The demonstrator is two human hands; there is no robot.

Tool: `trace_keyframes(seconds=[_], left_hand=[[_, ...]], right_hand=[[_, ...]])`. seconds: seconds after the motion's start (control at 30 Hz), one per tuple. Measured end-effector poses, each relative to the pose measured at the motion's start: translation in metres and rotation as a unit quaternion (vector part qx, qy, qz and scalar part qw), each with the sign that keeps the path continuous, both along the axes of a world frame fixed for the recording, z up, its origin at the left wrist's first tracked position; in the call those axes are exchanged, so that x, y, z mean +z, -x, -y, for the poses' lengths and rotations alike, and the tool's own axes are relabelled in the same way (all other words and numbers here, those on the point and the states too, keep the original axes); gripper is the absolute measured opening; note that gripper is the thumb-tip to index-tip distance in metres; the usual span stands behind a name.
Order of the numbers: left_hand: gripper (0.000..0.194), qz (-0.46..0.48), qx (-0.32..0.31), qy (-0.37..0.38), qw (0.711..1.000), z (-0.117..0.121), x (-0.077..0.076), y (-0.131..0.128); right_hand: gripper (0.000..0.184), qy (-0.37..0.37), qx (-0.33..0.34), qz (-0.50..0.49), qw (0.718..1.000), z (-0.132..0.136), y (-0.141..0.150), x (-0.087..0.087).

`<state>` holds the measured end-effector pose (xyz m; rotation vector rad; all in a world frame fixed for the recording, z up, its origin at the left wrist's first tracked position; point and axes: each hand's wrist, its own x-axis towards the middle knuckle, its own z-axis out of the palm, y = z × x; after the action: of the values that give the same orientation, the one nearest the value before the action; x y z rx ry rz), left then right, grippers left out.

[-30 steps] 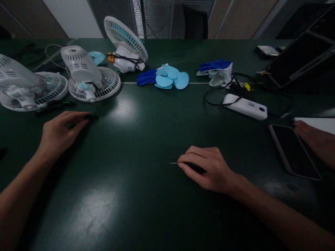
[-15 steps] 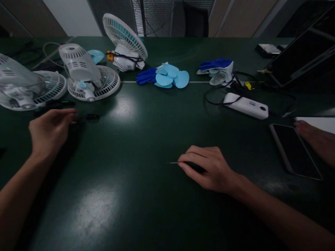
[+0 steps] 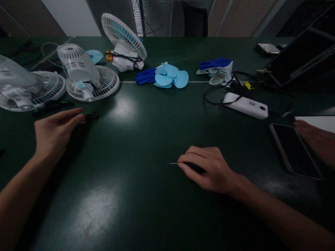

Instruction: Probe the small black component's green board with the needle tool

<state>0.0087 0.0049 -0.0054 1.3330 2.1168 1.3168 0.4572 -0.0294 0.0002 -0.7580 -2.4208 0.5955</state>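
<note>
My right hand (image 3: 205, 167) rests on the dark green table. Its fingers are closed around a small screwdriver with a black handle (image 3: 194, 167), and the thin metal shaft points left. At the left, my left hand (image 3: 59, 129) has thumb and index finger pinched at the near end of a small black object (image 3: 92, 117) lying on the table. What kind of object it is, I cannot make out. Just behind this hand lie more dark slim items (image 3: 61, 104), by the rim of a white fan (image 3: 92, 82) lying face down.
Another white fan (image 3: 24, 83) lies at far left; a third fan (image 3: 124, 43) stands tilted behind. A light blue fan blade (image 3: 171, 75) rests on blue gloves, with more gloves (image 3: 216, 69) farther right. A white power strip (image 3: 246, 105), a phone (image 3: 295, 151) and another person's hand (image 3: 314, 139) are at right.
My left hand has moved right, bringing its fingertips to the small black object. My right hand stays in place with the screwdriver.
</note>
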Motion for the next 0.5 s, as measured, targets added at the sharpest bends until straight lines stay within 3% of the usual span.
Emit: trace_keyframes(seconds=[0.37, 0.5], left_hand=[[0.054, 0.072, 0.015, -0.009, 0.997, -0.0013, 0.0046, -0.0068], [0.052, 0.014, 0.016, -0.014, 1.0, 0.0004, 0.0064, -0.0092]], right_hand=[[0.013, -0.005, -0.004, 0.003, 1.0, 0.0009, -0.0009, -0.0015], [0.015, 0.0, -0.004, 0.007, 1.0, 0.0002, -0.0005, -0.001]])
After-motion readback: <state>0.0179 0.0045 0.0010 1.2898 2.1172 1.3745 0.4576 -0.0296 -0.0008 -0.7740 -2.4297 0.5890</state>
